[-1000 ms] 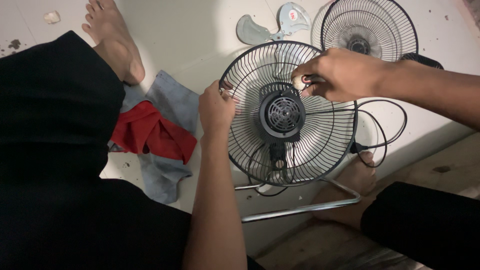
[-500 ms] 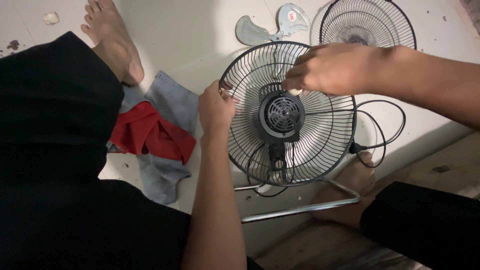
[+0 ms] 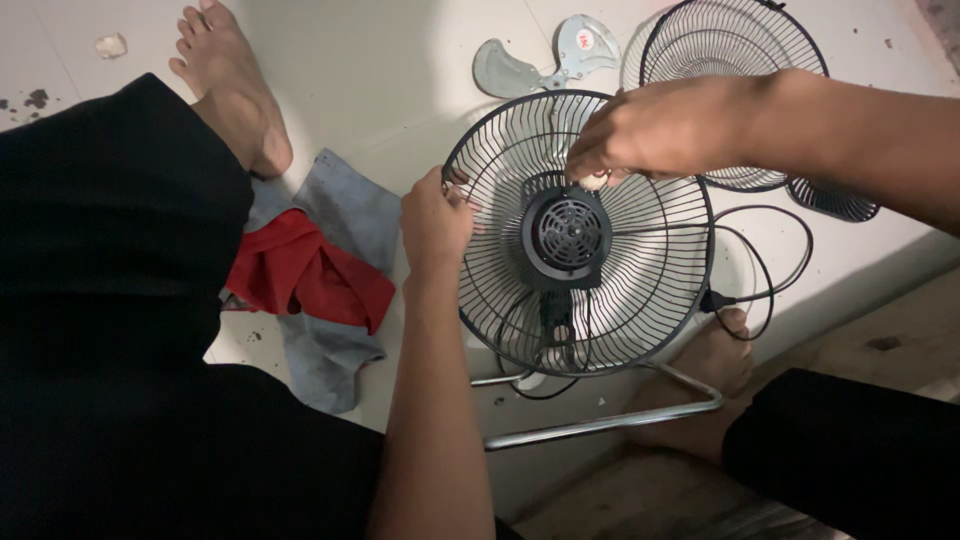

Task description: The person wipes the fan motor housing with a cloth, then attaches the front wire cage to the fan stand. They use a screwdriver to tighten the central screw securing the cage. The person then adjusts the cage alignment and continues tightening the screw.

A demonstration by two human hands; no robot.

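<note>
Fan (image 3: 580, 235) stands on the floor (image 3: 380, 80) between the feet, motor back facing up toward the camera. Left hand (image 3: 435, 225) curled on the guard's left rim; right hand (image 3: 660, 128) pinches a small pale knob (image 3: 596, 181) at the motor's top edge. Loose grille (image 3: 735, 60) and blade (image 3: 545, 58) lie beyond.

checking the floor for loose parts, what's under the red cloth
A grey cloth lies under the red cloth, sticking out above and below it on the pale floor. Anything beneath the red folds themselves is covered.
</note>
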